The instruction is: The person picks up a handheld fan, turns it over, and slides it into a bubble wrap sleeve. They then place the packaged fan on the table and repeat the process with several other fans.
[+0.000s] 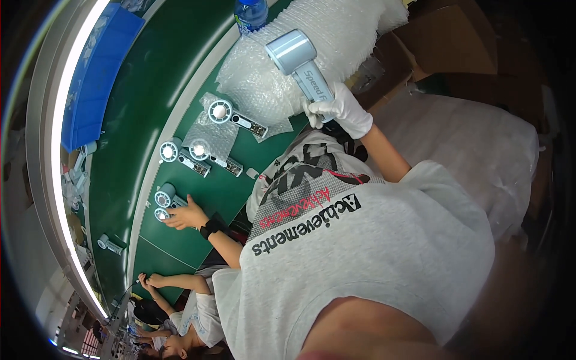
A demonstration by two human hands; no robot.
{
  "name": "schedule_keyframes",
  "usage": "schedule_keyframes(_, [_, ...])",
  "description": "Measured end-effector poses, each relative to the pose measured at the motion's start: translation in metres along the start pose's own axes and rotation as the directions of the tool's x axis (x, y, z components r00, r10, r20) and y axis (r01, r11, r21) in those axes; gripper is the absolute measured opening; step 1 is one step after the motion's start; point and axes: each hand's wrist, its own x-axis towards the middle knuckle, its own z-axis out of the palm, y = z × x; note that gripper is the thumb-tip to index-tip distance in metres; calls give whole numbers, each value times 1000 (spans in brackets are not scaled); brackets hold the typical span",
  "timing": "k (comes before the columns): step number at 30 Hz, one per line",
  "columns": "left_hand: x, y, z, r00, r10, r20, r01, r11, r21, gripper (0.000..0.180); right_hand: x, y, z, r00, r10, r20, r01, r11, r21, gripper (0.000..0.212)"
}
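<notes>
My right hand (pixel 343 113), in a white glove, is closed around the lower handle of a light blue handheld fan (pixel 292 50). That fan is raised, its round head up and to the left, with dark lettering on the handle. At the left, my bare left hand (pixel 187 216), with a black band on the wrist, is curled over another small fan (pixel 161 213); its palm hides the handle. A fan (pixel 164 195) lies right beside it. Farther along lie more fans with exposed handle insides: one fan (pixel 170 150), a second fan (pixel 200 150) and a third fan (pixel 221 111).
Bubble wrap (pixel 318 30) is heaped at the back beside a blue-capped bottle (pixel 251 15). A blue bin (pixel 99 72) stands beyond the green bench (pixel 180 240). Another fan (pixel 110 244) lies farther left. Cardboard boxes (pixel 453 39) are at right. A co-worker (pixel 195 312) sits at lower left.
</notes>
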Motion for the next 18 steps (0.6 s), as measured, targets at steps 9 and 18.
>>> schedule_keyframes(9, [-4,111,-44,221,974,-54,-950,202,-239,39,-10,47,18,961,246,122,-249,968,9,32])
schedule_keyframes(18, [33,79,-166,777,541,-323,-624,588,-515,8,10,65,15,927,291,235,-272,956,-111,37])
